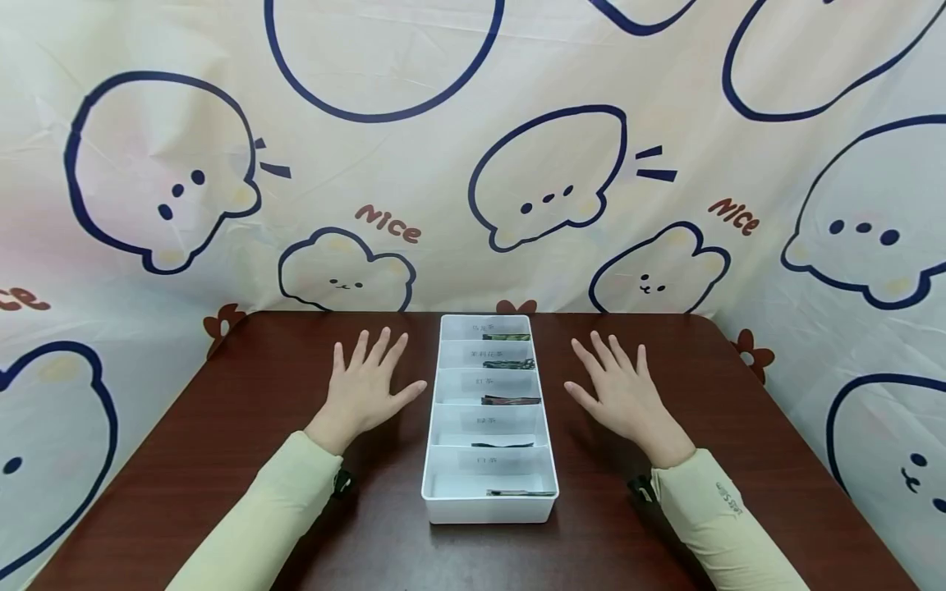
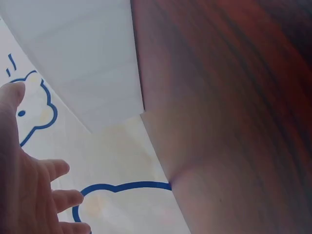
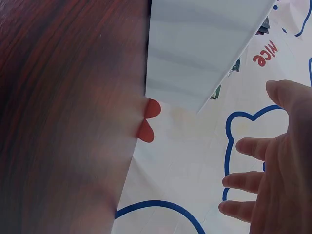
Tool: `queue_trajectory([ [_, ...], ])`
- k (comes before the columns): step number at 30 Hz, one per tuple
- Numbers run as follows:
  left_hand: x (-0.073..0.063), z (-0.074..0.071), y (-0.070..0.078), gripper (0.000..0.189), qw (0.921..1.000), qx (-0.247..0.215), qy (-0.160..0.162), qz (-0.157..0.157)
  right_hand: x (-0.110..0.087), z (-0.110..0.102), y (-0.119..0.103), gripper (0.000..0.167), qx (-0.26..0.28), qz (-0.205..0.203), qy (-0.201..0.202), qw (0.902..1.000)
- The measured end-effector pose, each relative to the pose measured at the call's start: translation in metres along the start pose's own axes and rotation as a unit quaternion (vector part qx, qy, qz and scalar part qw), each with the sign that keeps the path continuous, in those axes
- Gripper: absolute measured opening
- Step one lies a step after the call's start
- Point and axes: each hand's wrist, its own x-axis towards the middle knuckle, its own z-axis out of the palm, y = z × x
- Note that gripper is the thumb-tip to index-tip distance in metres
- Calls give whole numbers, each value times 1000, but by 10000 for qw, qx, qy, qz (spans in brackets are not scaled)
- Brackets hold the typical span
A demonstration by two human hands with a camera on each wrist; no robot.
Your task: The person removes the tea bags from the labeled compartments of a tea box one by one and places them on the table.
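A long white divided box [image 1: 489, 511] stands in the middle of the table. Its row of compartments bears printed labels, and thin packets lie at their right sides, among them green packets [image 1: 506, 364] and reddish-brown packets [image 1: 511, 400]. To the left of the box, my left hand [image 1: 364, 394] is spread with straight fingers, holding nothing. On the other side my right hand [image 1: 621, 396] is spread the same way, also apart from the box. Both wrist views show a hand [image 2: 31, 195] with nothing in its fingers beside the plain outer wall of the box [image 3: 195, 53].
The dark brown wooden table [image 1: 222, 460] has its far edge against a pale curtain [image 1: 436, 164] printed with blue-outlined cartoon figures. The curtain continues along the left and right sides. Dark wrist straps [image 1: 342, 483] show below the light green sleeves [image 1: 273, 509].
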Motion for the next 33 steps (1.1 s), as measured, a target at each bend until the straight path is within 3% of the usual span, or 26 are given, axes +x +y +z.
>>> queue_trajectory([
  [8,1,-2,1,84,9997,-231,-80,48,-1,-4,-1,64,-50,-172,66,9998],
  [13,3,-7,4,70,9977,-572,-341,100,0,-7,-2,49,32,-316,233,9992],
  [21,3,-11,11,46,9941,-771,-760,2,0,-6,-5,32,295,-155,-172,9993],
  [28,3,-12,13,37,9891,-1322,-650,65,0,-5,-5,30,332,-181,-149,9992],
  [33,4,-20,18,31,9760,-2117,-487,139,0,-6,-5,28,357,-182,-132,9991],
])
